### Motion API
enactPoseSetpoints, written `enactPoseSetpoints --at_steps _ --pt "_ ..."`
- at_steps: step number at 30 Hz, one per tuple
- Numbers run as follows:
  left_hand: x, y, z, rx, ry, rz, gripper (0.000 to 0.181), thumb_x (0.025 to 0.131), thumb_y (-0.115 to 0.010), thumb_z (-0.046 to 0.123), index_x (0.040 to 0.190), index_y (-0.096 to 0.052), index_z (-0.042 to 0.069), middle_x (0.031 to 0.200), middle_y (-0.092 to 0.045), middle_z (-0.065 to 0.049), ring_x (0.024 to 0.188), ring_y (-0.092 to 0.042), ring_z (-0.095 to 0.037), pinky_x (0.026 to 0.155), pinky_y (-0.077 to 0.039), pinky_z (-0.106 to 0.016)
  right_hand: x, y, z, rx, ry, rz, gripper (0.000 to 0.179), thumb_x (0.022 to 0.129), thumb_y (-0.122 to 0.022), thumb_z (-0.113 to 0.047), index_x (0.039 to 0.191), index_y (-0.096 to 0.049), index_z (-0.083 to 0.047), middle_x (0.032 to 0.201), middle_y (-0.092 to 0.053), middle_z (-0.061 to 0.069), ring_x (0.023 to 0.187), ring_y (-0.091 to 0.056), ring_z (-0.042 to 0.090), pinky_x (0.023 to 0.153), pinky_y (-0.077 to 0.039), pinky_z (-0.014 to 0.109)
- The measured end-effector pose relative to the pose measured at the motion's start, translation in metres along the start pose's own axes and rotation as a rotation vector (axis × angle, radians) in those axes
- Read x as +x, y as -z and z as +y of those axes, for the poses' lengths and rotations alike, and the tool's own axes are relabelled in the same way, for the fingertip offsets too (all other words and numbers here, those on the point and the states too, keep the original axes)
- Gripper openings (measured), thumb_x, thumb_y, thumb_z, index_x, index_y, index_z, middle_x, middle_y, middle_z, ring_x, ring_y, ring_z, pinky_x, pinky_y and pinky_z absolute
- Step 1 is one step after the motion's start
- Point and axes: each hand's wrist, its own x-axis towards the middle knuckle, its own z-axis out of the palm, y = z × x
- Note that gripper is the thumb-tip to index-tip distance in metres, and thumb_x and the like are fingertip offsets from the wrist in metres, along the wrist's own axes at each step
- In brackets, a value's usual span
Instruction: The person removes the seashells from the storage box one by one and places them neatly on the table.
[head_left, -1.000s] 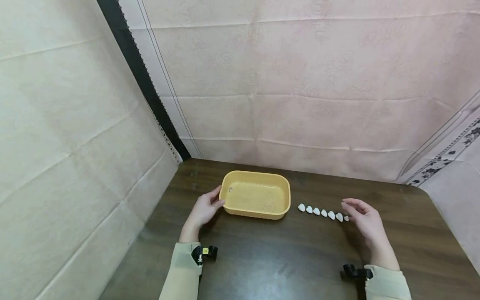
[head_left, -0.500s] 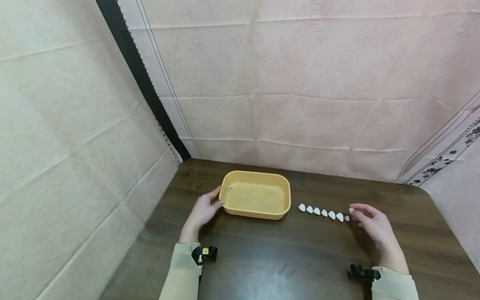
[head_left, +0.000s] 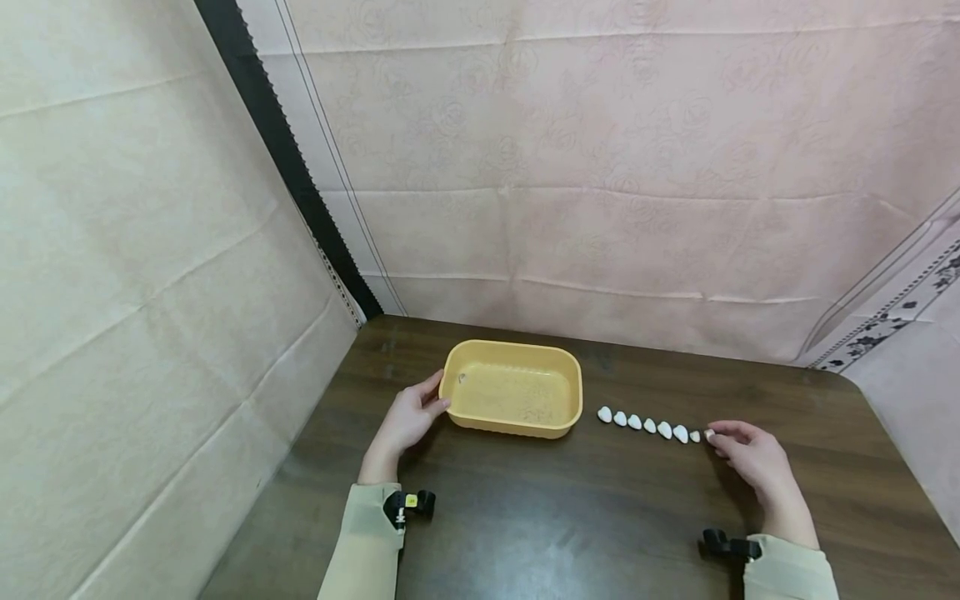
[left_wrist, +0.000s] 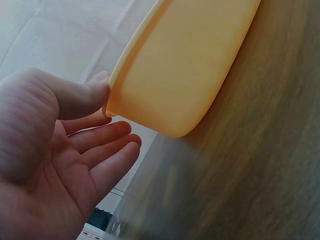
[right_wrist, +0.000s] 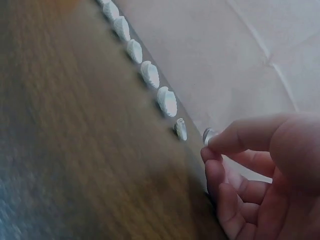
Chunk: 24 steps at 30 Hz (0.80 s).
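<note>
My right hand [head_left: 753, 457] pinches a small white seashell [right_wrist: 208, 135] between thumb and fingers, close over the table at the right end of a row of shells. The row holds several white ribbed seashells [right_wrist: 167, 101], running from beside the tub toward my right hand in the head view. A smaller shell [right_wrist: 181, 129] is the nearest one in the row to the held shell. My left hand [head_left: 408, 419] grips the left rim of a yellow rectangular plastic tub [head_left: 517, 390], thumb on the rim, the other fingers below it in the left wrist view.
The dark brown wooden table [head_left: 525, 517] carries the tub and the shells. A pale patterned cloth [head_left: 585, 167] hangs behind its far edge, and another cloth [head_left: 150, 333] hangs along the left. Small specks lie inside the tub.
My right hand moved right from the row's end, now with a small shell showing in its fingertips, then came lower beside the last shell. The left hand and tub stayed in place.
</note>
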Motion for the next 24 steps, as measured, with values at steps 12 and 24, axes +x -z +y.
enactPoseSetpoints --at_steps 12,24 --pt "0.0012 0.0001 0.0001 0.017 0.002 0.001 0.059 0.106 -0.069 0.012 0.161 -0.048 0.007 0.163 -0.049 -0.013 0.145 -0.052 -0.032 0.114 -0.046 -0.047 0.0 -0.0025 -0.0055 -0.181 0.001 0.068 0.037 0.106 -0.067 -0.03 0.12 -0.073 0.003 0.088 -0.075 0.002 0.08 -0.062 0.015 0.07 -0.044 0.035" --pt "0.0015 -0.0005 0.0006 0.017 0.014 0.002 0.059 0.106 -0.069 0.011 0.161 -0.048 0.006 0.163 -0.049 -0.013 0.144 -0.054 -0.031 0.113 -0.048 -0.047 0.0015 -0.0028 -0.0051 -0.201 -0.022 0.074 0.039 0.105 -0.067 -0.032 0.118 -0.073 0.003 0.087 -0.076 0.003 0.084 -0.063 0.019 0.074 -0.042 0.038"
